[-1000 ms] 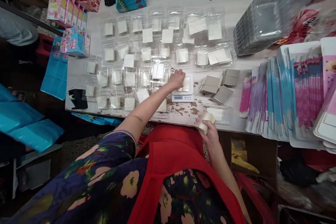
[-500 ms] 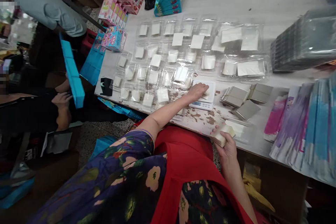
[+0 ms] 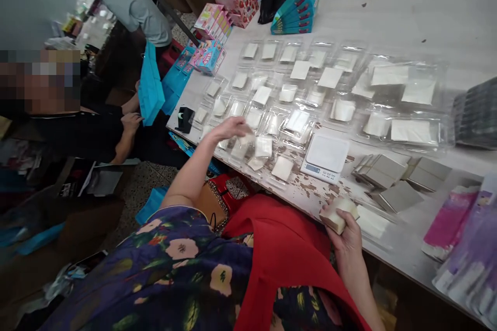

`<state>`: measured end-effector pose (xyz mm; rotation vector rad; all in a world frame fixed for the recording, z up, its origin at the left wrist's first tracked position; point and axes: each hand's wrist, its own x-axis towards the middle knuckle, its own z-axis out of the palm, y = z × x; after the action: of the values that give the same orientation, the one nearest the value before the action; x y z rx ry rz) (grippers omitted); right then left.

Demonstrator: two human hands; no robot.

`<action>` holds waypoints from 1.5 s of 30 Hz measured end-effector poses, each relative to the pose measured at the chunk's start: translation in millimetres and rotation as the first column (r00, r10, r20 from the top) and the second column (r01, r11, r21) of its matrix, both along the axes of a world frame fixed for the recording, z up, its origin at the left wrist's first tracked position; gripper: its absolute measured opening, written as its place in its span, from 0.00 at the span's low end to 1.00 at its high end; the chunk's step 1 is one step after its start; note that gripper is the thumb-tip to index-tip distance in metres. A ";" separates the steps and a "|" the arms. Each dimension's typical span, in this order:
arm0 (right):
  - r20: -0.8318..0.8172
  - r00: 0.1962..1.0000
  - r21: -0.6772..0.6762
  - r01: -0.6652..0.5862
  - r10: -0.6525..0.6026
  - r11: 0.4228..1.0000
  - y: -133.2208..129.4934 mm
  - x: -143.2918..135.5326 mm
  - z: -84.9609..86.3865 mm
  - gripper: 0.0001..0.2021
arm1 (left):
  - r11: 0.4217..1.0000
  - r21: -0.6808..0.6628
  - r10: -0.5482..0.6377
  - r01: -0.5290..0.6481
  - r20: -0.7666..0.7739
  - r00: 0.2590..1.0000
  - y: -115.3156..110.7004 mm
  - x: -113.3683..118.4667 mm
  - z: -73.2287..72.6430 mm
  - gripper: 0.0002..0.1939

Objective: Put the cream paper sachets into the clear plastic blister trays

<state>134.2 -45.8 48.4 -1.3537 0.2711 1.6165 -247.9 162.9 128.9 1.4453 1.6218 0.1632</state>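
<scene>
My left hand (image 3: 232,127) is over the near rows of clear plastic trays (image 3: 285,176), fingers bent down around a small pale stack of sheets (image 3: 244,139), which is partly hidden and blurred. Low at the table's front edge, my right hand (image 3: 347,232) grips a thick block of cream paper sheets (image 3: 337,213). Between the hands stands a white digital scale (image 3: 328,152) with a bare platform. Small piles of cream sheets (image 3: 297,120) lie in or on many of the trays.
Banded grey card stacks (image 3: 384,170) sit right of the scale. Purple and pink packaging (image 3: 452,217) and stacked clear trays (image 3: 477,114) stand farther right. Colourful boxes (image 3: 209,56) line the far left edge. A co-worker's hand (image 3: 132,121) holds a blue carton (image 3: 150,88).
My left hand has left the scale and moved left over the trays, carrying the small pale stack. The scale platform is now uncovered. My right hand still holds its block; the view has shifted left.
</scene>
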 end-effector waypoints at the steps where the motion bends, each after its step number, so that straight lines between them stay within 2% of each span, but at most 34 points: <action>1: -0.008 1.000 0.004 -0.019 0.019 1.000 2.5 -3.7 -0.6 0.21 | 0.999 -0.001 -0.043 0.043 -0.141 0.989 3.8 -21.7 2.2 0.11; 2: -0.017 0.999 0.007 -0.041 0.041 0.999 4.8 -7.4 -1.3 0.21 | 0.995 -0.022 -0.096 0.094 -0.268 0.959 8.1 -38.0 1.5 0.11; 4: -0.030 0.996 0.005 -0.086 0.086 0.996 8.4 -14.2 -2.6 0.20 | 0.974 -0.103 -0.225 0.199 -0.440 0.869 17.4 -54.1 -7.0 0.13; 6: -0.027 0.993 -0.001 -0.118 0.118 0.993 10.4 -19.3 -3.4 0.20 | 0.941 -0.189 -0.339 0.282 -0.498 0.798 24.6 -53.2 -21.6 0.15; 8: -0.014 0.992 -0.005 -0.126 0.126 0.992 11.1 -22.1 -3.2 0.21 | 0.920 -0.228 -0.392 0.319 -0.513 0.764 27.4 -44.5 -38.3 0.18; 10: -0.014 0.993 -0.008 -0.115 0.115 0.993 10.7 -22.5 -2.3 0.22 | 0.924 -0.205 -0.383 0.324 -0.542 0.748 25.2 -37.0 -53.5 0.21; 13: -0.030 0.994 -0.027 -0.106 0.105 0.994 8.9 -19.8 -1.4 0.23 | 0.940 -0.063 -0.300 0.335 -0.620 0.725 16.0 -35.7 -67.0 0.25; 15: -0.032 0.993 -0.017 -0.110 0.109 0.994 7.9 -18.0 -1.2 0.24 | 0.939 0.039 -0.235 0.342 -0.653 0.720 8.8 -37.1 -66.0 0.27; 17: -0.026 0.994 0.026 -0.104 0.104 0.994 8.7 -18.7 -0.2 0.24 | 0.941 0.134 -0.150 0.311 -0.659 0.737 0.1 -30.4 -57.2 0.26; 19: -0.013 0.995 0.080 -0.093 0.094 0.992 12.1 -23.2 3.0 0.24 | 0.946 0.238 -0.040 0.221 -0.590 0.807 -13.1 -6.8 -44.1 0.21; 20: 0.000 0.996 0.105 -0.088 0.088 0.991 14.9 -27.0 5.5 0.24 | 0.950 0.267 -0.005 0.163 -0.508 0.862 -22.2 12.5 -37.6 0.18; 22: 0.037 0.996 0.147 -0.082 0.077 0.986 21.9 -36.3 11.2 0.24 | 0.975 0.203 -0.047 0.093 -0.221 0.974 -45.3 63.3 -26.8 0.16; 23: 0.073 0.996 0.171 -0.071 0.059 0.983 25.8 -41.2 13.9 0.26 | 0.986 0.111 -0.119 0.121 -0.028 0.993 -58.4 91.7 -22.6 0.17; 24: 0.119 0.992 0.193 -0.071 0.048 0.979 29.6 -45.7 16.3 0.28 | 0.983 0.027 -0.186 0.184 0.157 0.970 -71.6 119.7 -19.1 0.21; 26: 0.188 0.981 0.241 -0.084 0.038 0.967 35.8 -51.9 19.5 0.29 | 0.958 -0.046 -0.246 0.284 0.384 0.890 -94.4 168.0 -14.2 0.27; 27: 0.221 0.975 0.266 -0.079 0.019 0.961 37.9 -53.2 20.6 0.29 | 0.945 -0.055 -0.267 0.324 0.445 0.855 -102.4 185.9 -12.8 0.28; 29: 0.291 0.957 0.299 -0.085 -0.006 0.951 39.8 -52.3 22.5 0.29 | 0.936 -0.068 -0.267 0.346 0.503 0.822 -109.8 208.6 -12.1 0.23; 32: 0.368 0.930 0.310 -0.114 -0.009 0.944 38.2 -45.4 25.9 0.30 | 0.934 -0.169 -0.169 0.316 0.572 0.803 -105.5 218.8 -15.0 0.11; 34: 0.386 0.923 0.308 -0.133 0.004 0.942 36.3 -40.2 28.6 0.31 | 0.914 -0.264 -0.088 0.309 0.614 0.785 -100.1 219.4 -16.6 0.07; 39: 0.355 0.935 0.307 -0.134 0.017 0.942 34.9 -31.5 37.3 0.31 | 0.873 -0.396 0.025 0.285 0.620 0.784 -96.4 222.0 -15.0 0.07; 45: 0.322 0.945 0.300 -0.156 0.054 0.941 36.5 -24.2 45.7 0.31 | 0.864 -0.427 0.055 0.267 0.607 0.793 -97.2 226.6 -12.4 0.07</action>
<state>110.0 -9.3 94.1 -1.3567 -0.2517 1.4315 -21.2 65.7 116.5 0.9399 0.9440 0.1123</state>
